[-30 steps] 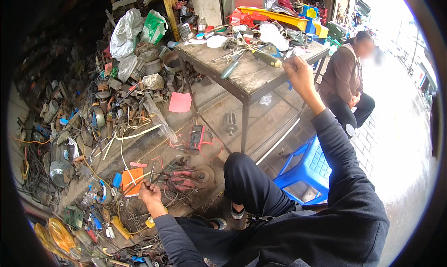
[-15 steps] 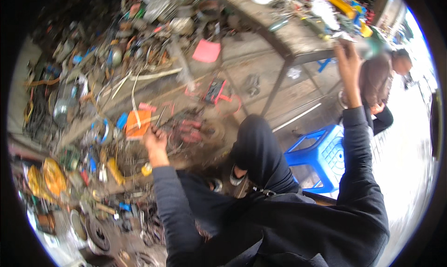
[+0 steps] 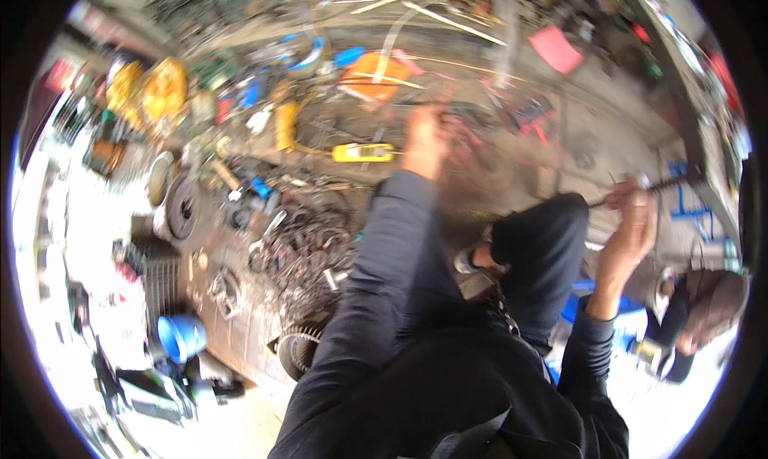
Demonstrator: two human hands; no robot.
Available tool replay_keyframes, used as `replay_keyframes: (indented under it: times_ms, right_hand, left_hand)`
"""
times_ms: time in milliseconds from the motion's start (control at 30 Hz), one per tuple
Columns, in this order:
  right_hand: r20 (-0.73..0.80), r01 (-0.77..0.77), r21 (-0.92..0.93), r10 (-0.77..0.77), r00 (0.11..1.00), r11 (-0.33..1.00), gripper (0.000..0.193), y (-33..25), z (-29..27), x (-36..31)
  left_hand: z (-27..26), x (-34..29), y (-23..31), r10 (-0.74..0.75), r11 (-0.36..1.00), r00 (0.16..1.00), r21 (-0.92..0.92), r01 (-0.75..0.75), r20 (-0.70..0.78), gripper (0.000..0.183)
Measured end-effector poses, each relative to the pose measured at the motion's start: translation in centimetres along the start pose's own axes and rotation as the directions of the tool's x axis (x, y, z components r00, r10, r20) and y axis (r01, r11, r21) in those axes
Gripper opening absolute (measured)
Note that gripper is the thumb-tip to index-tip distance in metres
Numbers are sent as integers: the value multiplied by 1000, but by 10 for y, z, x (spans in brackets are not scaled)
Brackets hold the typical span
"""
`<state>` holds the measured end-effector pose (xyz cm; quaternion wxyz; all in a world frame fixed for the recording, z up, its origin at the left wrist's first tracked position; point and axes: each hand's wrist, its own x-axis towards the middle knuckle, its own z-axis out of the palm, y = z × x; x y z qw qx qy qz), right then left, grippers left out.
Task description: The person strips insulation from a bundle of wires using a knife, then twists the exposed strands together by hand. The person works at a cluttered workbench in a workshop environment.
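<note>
My left hand (image 3: pixel 428 139) is blurred, its fingers curled, over the cluttered wooden floor beside an orange flat piece (image 3: pixel 378 76). A thin dark line shows at its fingertips; what it is I cannot make out. Just left of this hand lies a yellow tool (image 3: pixel 362 152) with a thin tip and a yellow cord. My right hand (image 3: pixel 630 223) is raised beyond my right knee, near the table leg. Its fingers are bent together in a pinch, with a fine dark thread-like thing by the tips, too small to name.
A red-and-black boxy device (image 3: pixel 530 115) and a pink sheet (image 3: pixel 556 49) lie ahead. Metal scrap (image 3: pixel 308 247) is heaped on the left, with a blue bucket (image 3: pixel 182 337) beyond. A table (image 3: pixel 680 111) stands at right; a person (image 3: pixel 704 311) sits behind a blue stool (image 3: pixel 624 319).
The view has swung left, so the floor things appear farther right. My right hand has come down from the tabletop to beside my knee. My left hand stays over the floor clutter.
</note>
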<state>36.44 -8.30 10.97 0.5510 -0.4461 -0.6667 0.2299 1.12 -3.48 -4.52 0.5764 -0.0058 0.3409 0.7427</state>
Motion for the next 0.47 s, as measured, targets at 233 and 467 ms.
replay_keyframes:
  times_ms: [233,467]
  right_hand:
    - [609,40,-82,18,793,996,60,16,207,-83]
    - [690,-230,75,116,715,970,66,59,279,-78]
  left_hand:
    - [-14,-78,-79,230,911,814,-413,14,534,29]
    - [-37,-64,-119,357,933,867,-184,-310,348,32]
